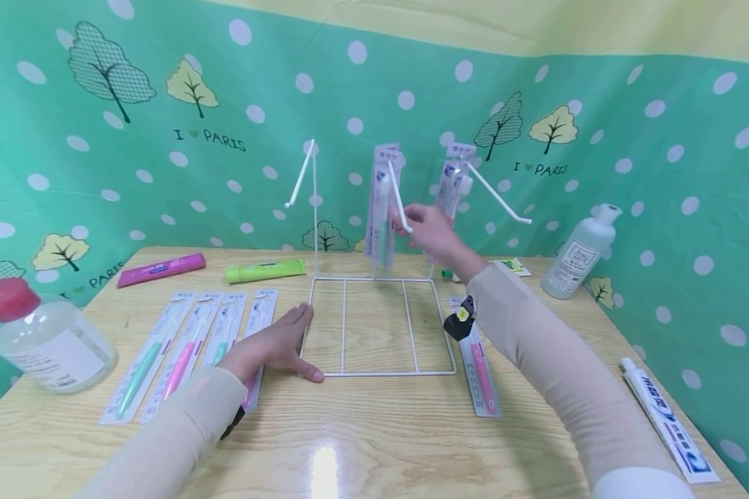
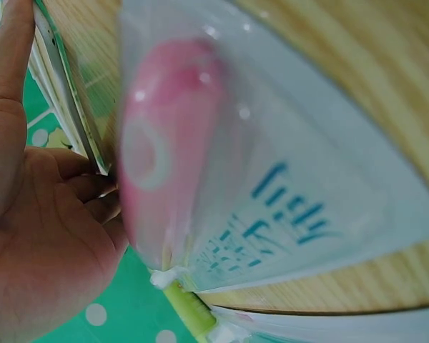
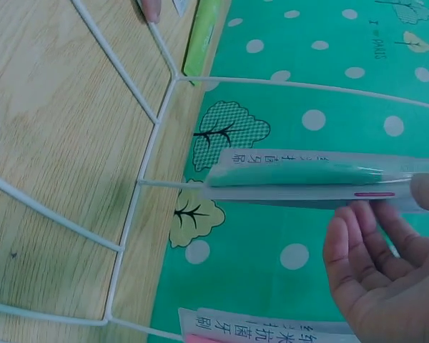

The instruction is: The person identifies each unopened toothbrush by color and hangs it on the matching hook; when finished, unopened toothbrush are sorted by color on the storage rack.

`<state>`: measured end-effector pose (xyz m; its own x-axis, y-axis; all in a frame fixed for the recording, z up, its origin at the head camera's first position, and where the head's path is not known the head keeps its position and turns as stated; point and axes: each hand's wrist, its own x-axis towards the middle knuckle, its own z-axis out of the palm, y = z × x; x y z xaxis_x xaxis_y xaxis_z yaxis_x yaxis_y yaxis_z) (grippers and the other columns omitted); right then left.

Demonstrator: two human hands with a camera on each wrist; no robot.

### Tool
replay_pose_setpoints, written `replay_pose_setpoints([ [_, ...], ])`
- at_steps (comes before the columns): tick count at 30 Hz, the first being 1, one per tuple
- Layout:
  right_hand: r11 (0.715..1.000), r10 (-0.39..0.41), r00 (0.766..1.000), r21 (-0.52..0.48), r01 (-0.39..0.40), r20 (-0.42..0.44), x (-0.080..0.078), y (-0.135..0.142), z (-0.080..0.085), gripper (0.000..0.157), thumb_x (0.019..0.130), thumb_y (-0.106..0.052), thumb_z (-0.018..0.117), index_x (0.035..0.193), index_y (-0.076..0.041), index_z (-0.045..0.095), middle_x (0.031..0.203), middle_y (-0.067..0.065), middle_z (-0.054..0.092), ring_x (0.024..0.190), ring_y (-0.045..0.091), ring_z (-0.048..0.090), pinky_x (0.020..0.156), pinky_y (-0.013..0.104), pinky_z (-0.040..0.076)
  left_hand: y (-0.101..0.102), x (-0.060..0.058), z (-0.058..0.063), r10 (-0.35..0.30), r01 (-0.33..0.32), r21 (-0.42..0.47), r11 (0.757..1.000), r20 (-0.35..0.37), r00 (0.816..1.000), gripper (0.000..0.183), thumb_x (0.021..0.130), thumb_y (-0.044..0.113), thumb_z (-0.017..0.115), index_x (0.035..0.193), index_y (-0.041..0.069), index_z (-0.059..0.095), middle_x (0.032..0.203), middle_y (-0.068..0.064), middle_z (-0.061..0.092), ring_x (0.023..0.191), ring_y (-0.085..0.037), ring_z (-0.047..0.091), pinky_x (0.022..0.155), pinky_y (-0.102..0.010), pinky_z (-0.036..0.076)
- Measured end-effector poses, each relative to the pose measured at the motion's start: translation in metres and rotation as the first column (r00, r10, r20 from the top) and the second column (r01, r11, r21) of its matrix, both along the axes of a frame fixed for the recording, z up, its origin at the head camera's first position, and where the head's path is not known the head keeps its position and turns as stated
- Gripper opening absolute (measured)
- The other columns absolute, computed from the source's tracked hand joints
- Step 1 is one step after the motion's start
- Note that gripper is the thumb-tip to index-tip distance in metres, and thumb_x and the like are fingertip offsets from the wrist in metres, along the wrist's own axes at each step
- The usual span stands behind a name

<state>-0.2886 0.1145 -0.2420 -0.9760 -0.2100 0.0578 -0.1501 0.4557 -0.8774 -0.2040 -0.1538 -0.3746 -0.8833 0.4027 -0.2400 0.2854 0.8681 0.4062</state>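
A white wire display rack (image 1: 343,326) with three hooks stands on the table. My right hand (image 1: 433,232) is at its middle hook, thumb and fingers pinching the edge of a packaged toothbrush (image 1: 381,208) hanging there; its handle shows green in the right wrist view. Another toothbrush pack is layered against it. On the right hook hang toothbrush packs (image 1: 452,173) with pink at the bottom, partly behind the hand. The left hook (image 1: 301,173) holds nothing. My left hand (image 1: 281,343) rests on the rack's left base wire, its fingers extended, beside a pink toothbrush pack (image 2: 171,143).
Several toothbrush packs (image 1: 143,360) lie at left, and a pink-handled pack (image 1: 479,367) at right. Pink (image 1: 162,270) and green (image 1: 265,271) tubes lie behind. A red-capped bottle (image 1: 56,346), a clear bottle (image 1: 580,253) and a white toothpaste tube (image 1: 668,423) flank the sides.
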Motion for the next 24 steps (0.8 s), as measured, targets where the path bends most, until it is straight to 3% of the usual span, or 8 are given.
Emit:
replay_pose_setpoints([
  [9,0.986,0.012,0.995,0.168,0.004,-0.095,0.013,0.016,0.001,0.025,0.091,-0.026,0.054,0.112,-0.012,0.058,0.104,0.005,0.06,0.091,0.019,0.055,0.073,0.033,0.05,0.001,0.001,0.002,0.001,-0.001,0.003,1.0,0.004,1.0,0.13,0.052,0.064,0.074,0.144,-0.002,0.008,0.149,-0.021,0.004,0.136,-0.037,0.004,0.109,-0.047,0.011],
  [15,0.976,0.067,0.99,0.216,-0.039,-0.121,0.026,0.036,-0.002,0.025,0.091,-0.028,0.055,0.11,-0.013,0.06,0.095,0.004,0.061,0.082,0.025,0.058,0.065,0.033,0.051,0.001,0.003,0.002,0.002,-0.002,0.009,1.0,0.009,1.0,0.13,0.052,0.063,0.074,0.144,-0.001,0.008,0.149,-0.021,0.003,0.136,-0.036,0.003,0.109,-0.048,0.011],
  [24,0.972,0.096,0.989,0.226,-0.068,-0.114,0.044,0.077,-0.022,0.03,0.089,-0.029,0.058,0.111,-0.008,0.061,0.099,0.006,0.063,0.085,0.02,0.058,0.071,0.034,0.05,0.0,0.0,0.0,-0.021,0.021,0.0,1.0,-0.012,1.0,0.13,0.054,0.065,0.073,0.143,-0.004,0.009,0.149,-0.023,0.005,0.135,-0.038,0.005,0.109,-0.048,0.011],
])
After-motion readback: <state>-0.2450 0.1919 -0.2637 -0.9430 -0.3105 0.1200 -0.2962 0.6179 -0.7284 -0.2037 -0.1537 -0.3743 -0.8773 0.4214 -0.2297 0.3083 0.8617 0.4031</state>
